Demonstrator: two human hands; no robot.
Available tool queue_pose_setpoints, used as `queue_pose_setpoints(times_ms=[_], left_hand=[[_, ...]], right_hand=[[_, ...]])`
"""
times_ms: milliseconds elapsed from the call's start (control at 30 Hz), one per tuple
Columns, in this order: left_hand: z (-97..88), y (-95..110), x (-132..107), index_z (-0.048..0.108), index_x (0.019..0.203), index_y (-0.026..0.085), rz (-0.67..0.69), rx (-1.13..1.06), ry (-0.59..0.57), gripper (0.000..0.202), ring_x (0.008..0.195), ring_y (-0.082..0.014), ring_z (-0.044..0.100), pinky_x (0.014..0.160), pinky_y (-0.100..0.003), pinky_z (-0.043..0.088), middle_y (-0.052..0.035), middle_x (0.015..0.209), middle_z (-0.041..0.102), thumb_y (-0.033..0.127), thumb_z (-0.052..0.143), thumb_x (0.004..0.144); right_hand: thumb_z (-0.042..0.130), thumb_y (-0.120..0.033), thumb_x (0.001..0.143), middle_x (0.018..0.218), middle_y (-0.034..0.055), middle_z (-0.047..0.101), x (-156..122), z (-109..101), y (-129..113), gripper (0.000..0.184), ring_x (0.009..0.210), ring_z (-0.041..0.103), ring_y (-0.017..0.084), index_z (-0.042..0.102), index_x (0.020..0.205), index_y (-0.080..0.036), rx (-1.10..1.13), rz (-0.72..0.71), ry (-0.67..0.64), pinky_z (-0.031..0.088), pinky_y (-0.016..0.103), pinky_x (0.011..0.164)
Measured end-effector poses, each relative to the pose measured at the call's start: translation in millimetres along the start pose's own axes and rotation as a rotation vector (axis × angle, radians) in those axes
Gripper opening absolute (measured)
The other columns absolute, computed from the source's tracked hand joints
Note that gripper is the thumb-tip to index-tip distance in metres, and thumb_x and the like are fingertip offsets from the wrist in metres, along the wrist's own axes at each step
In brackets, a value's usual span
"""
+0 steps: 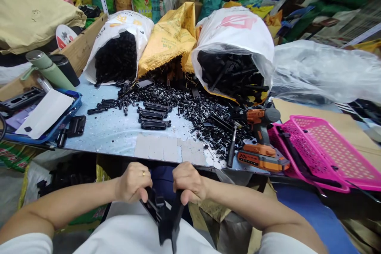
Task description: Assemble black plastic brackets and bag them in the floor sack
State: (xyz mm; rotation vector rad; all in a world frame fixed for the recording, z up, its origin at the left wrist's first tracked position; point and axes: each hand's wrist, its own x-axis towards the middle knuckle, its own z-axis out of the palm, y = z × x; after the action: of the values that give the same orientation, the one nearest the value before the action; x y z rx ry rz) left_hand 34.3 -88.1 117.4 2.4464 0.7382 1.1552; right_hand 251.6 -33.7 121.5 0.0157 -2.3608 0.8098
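Note:
My left hand (133, 182), with a ring on one finger, is closed around one arm of a black V-shaped plastic part (166, 226). The other arm of the part is in the closed grip of my right hand (189, 182). Both hands are in front of my body, just below the table's near edge, and the joined end of the part points down toward my white shirt. Beyond my hands, a short stack of black plastic bars (154, 116) lies on the table (104, 131). Grey flat pieces (160, 147) line the near edge.
Black screws and small parts (205, 115) are heaped mid-table before white sacks (235, 27) and a yellow sack (169, 39). A cordless drill (263, 139), a small black-handled tool (232, 149) and a pink basket (324, 143) are right; a blue tray (68, 107) is left.

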Motion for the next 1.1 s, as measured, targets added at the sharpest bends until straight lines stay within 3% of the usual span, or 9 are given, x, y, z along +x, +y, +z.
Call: queue_pose_setpoints(times_ms=[100, 200, 300, 467, 600, 700, 800, 933, 1100], left_hand=[[19.9, 14, 1, 0.049, 0.059, 0.018, -0.006, -0.121, 0.11, 0.068, 0.042, -0.0122, 0.042, 0.045, -0.028, 0.03, -0.0013, 0.046, 0.044, 0.055, 0.002, 0.093], [37.1, 8, -5, 0.053, 0.065, 0.018, 0.021, -0.034, 0.228, 0.074, 0.049, -0.0136, 0.049, 0.051, -0.028, 0.039, -0.0037, 0.052, 0.05, 0.059, -0.004, 0.089], [47.6, -10, -15, 0.061, 0.088, 0.018, 0.075, 0.122, 0.258, 0.075, 0.078, -0.0205, 0.061, 0.069, -0.035, 0.05, -0.0096, 0.074, 0.061, 0.067, 0.004, 0.086], [51.6, -68, -19, 0.059, 0.116, 0.022, 0.121, 0.489, 0.088, 0.065, 0.103, -0.0272, 0.058, 0.089, -0.045, 0.047, -0.0122, 0.1, 0.063, 0.069, 0.028, 0.084], [53.4, -120, -11, 0.054, 0.124, 0.015, -0.071, 0.685, -0.216, 0.062, 0.109, -0.0298, 0.056, 0.096, -0.046, 0.042, -0.0157, 0.103, 0.064, 0.061, 0.044, 0.083], [57.0, -143, -7, 0.044, 0.133, 0.011, -0.251, 0.769, -0.312, 0.057, 0.131, -0.0343, 0.035, 0.104, -0.049, 0.033, -0.0206, 0.129, 0.05, 0.044, 0.05, 0.087], [53.8, -159, -6, 0.034, 0.139, 0.008, -0.434, 0.824, -0.346, 0.057, 0.137, -0.0345, 0.021, 0.107, -0.048, 0.028, -0.0222, 0.143, 0.034, 0.034, 0.047, 0.089], [36.7, -171, -6, 0.034, 0.138, 0.004, -0.561, 0.832, -0.359, 0.058, 0.137, -0.0327, 0.022, 0.108, -0.045, 0.025, -0.0243, 0.142, 0.034, 0.033, 0.045, 0.09], [0.0, -173, -3, 0.043, 0.132, 0.011, -0.543, 0.769, -0.207, 0.052, 0.132, -0.0293, 0.034, 0.107, -0.049, 0.024, -0.0176, 0.134, 0.047, 0.043, 0.04, 0.091]], right_hand=[[0.011, -0.052, 0.094, 0.05, 0.0018, 0.042, 2, 37, 3, 0.057, 0.046, 0.044, 0.013, 0.045, 0.061, -0.021, 0.192, -0.024, 0.112, 0.035, 0.029, 0.048], [0.011, -0.059, 0.09, 0.075, 0.01, 0.053, 6, 80, 16, 0.056, 0.075, 0.056, 0.021, 0.049, 0.077, -0.021, 0.145, 0.221, 0.425, 0.047, 0.038, 0.067], [0.015, -0.055, 0.09, 0.112, 0.0147, 0.047, 16, 102, 37, 0.046, 0.108, 0.05, 0.026, 0.046, 0.102, -0.022, 0.048, 0.426, 0.728, 0.043, 0.049, 0.089], [0.032, -0.049, 0.089, 0.138, 0.0127, 0.031, 25, 59, 110, 0.039, 0.131, 0.031, 0.026, 0.045, 0.114, -0.021, -0.223, 0.476, 0.582, 0.033, 0.047, 0.103], [0.03, -0.056, 0.09, 0.149, 0.0142, 0.015, 24, 8, 193, 0.054, 0.139, 0.012, 0.026, 0.047, 0.123, -0.016, -0.429, 0.842, 0.591, 0.018, 0.047, 0.11], [0.032, -0.066, 0.085, 0.153, 0.013, 0.006, 31, 4, 237, 0.07, 0.14, 0.003, 0.03, 0.043, 0.132, -0.016, -0.35, 1.015, 0.445, 0.013, 0.048, 0.111], [0.031, -0.069, 0.083, 0.153, 0.0091, 0.007, 51, 23, 257, 0.072, 0.14, -0.001, 0.032, 0.045, 0.133, -0.019, -0.372, 1.046, 0.319, 0.009, 0.05, 0.111], [0.032, -0.067, 0.085, 0.151, 0.0098, 0.017, 83, 36, 263, 0.07, 0.139, 0.005, 0.033, 0.042, 0.136, -0.021, -0.523, 1.09, 0.276, 0.009, 0.053, 0.109], [0.029, -0.05, 0.093, 0.142, 0.0152, 0.033, 109, -16, 291, 0.056, 0.129, 0.029, 0.027, 0.037, 0.136, -0.014, -0.806, 0.996, 0.429, 0.027, 0.041, 0.103]])
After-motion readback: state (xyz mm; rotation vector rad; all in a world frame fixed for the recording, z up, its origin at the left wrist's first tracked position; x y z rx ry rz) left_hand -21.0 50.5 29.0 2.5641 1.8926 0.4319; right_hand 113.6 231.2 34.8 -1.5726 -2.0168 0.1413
